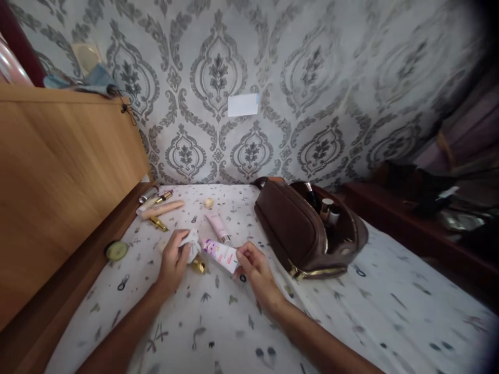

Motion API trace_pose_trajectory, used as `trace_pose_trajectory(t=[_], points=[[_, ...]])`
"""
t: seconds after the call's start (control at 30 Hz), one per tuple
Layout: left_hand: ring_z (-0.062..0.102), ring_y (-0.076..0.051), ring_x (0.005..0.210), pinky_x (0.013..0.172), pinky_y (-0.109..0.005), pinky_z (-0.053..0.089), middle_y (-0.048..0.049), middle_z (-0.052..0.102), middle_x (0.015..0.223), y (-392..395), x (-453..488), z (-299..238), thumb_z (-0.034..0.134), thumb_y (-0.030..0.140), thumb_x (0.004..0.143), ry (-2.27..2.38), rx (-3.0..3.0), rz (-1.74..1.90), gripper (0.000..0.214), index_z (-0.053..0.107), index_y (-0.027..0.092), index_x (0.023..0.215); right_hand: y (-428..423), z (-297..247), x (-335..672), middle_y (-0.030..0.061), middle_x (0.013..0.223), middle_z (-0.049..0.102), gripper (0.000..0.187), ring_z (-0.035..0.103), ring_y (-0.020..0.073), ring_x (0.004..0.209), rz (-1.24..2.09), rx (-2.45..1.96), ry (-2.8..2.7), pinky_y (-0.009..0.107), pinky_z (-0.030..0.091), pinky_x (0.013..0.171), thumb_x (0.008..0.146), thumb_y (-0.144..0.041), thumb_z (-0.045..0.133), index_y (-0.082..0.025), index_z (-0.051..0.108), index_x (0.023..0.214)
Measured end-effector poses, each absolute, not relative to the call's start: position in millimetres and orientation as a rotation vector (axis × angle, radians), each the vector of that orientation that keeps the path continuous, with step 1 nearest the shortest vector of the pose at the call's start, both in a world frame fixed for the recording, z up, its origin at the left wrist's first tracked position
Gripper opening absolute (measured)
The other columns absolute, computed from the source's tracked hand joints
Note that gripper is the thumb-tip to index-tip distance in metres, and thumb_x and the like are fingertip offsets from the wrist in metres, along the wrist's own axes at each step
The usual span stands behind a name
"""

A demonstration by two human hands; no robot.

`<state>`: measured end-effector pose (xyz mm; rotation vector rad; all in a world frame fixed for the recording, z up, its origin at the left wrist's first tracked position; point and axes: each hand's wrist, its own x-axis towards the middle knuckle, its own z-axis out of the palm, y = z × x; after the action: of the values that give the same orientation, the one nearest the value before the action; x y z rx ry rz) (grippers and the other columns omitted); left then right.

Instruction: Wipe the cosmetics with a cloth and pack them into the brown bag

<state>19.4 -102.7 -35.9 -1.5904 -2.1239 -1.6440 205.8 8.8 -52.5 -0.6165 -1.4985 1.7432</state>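
Note:
My left hand [174,262] is closed around a crumpled white tissue [192,243], pressed against the end of a white and pink cosmetic tube [220,254]. My right hand [254,269] pinches the other end of that tube and holds it just above the patterned white bedsheet [374,291]. A small gold item [198,266] lies under the tissue. A pale pink tube [218,227] lies just behind the held one.
An open brown toiletry bag [300,234] with bottles inside sits to the right. Lipsticks and a peach tube [160,209] lie at the back left, with a round green compact [116,251] near the wooden headboard [58,182]. Patterned wallpaper is behind.

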Motion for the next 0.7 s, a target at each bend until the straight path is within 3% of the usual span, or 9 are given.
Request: trace_pose_trajectory(t=[0.13, 0.27, 0.33, 0.43, 0.6, 0.7], points=[[0.056, -0.024, 0.112, 0.100, -0.042, 0.042, -0.0109, 0.063, 0.117, -96.9, 39.3, -16.3, 0.039, 0.026, 0.097, -1.888, -1.961, -1.107, 0.026, 0.056, 0.019, 0.115, -2.8, -40.6, 212.2, -0.0027, 0.072, 0.052, 0.036, 0.052, 0.0117, 0.056, 1.790, -0.498, -1.550, 0.024, 0.047, 0.048, 0.082, -0.054, 0.064, -0.022, 0.050, 0.073], [0.062, -0.021, 0.085, 0.078, -0.033, 0.046, -0.0072, 0.067, 0.093, -89.3, 55.8, -10.0, 0.040, 0.031, 0.099, -1.868, -2.128, -0.717, 0.025, 0.060, 0.018, 0.104, -9.6, -29.1, 221.8, -0.0034, 0.071, 0.053, 0.037, 0.053, 0.0107, 0.053, 1.811, -0.433, -1.597, 0.025, 0.047, 0.049, 0.084, -0.054, 0.062, -0.022, 0.049, 0.073], [0.061, -0.018, 0.070, 0.065, -0.028, 0.043, -0.0033, 0.064, 0.078, -86.2, 63.0, -11.6, 0.038, 0.032, 0.099, -1.919, -2.073, -0.684, 0.027, 0.059, 0.019, 0.091, -10.8, -27.6, 228.6, -0.0037, 0.069, 0.053, 0.037, 0.053, 0.0108, 0.053, 1.832, -0.438, -1.604, 0.025, 0.048, 0.049, 0.083, -0.055, 0.063, -0.022, 0.050, 0.073], [0.057, -0.015, 0.060, 0.060, -0.026, 0.038, -0.0002, 0.060, 0.068, -82.5, 75.5, -12.0, 0.038, 0.032, 0.098, -1.891, -2.023, -0.660, 0.029, 0.055, 0.021, 0.078, -11.1, -28.8, 239.9, -0.0039, 0.067, 0.053, 0.039, 0.054, 0.0121, 0.056, 1.864, -0.467, -1.568, 0.024, 0.049, 0.048, 0.080, -0.057, 0.065, -0.022, 0.050, 0.073], [0.052, -0.016, 0.058, 0.059, -0.027, 0.032, 0.0004, 0.056, 0.065, -76.6, 96.8, -3.2, 0.039, 0.031, 0.098, -1.905, -1.986, -0.694, 0.029, 0.052, 0.020, 0.075, -12.1, -32.1, 257.2, -0.0003, 0.076, 0.063, 0.038, 0.061, 0.0151, 0.059, 1.957, -0.468, -1.612, 0.025, 0.050, 0.047, 0.079, -0.058, 0.067, -0.022, 0.060, 0.090], [0.047, -0.015, 0.058, 0.059, -0.027, 0.029, 0.0025, 0.051, 0.063, -72.1, 102.2, -0.5, 0.041, 0.034, 0.097, -2.103, -1.901, -0.967, 0.028, 0.051, 0.021, 0.074, -11.4, -36.9, 264.7, 0.0024, 0.078, 0.067, 0.038, 0.062, 0.0159, 0.058, 1.914, -0.503, -1.575, 0.027, 0.050, 0.051, 0.081, -0.056, 0.065, -0.019, 0.067, 0.089]])
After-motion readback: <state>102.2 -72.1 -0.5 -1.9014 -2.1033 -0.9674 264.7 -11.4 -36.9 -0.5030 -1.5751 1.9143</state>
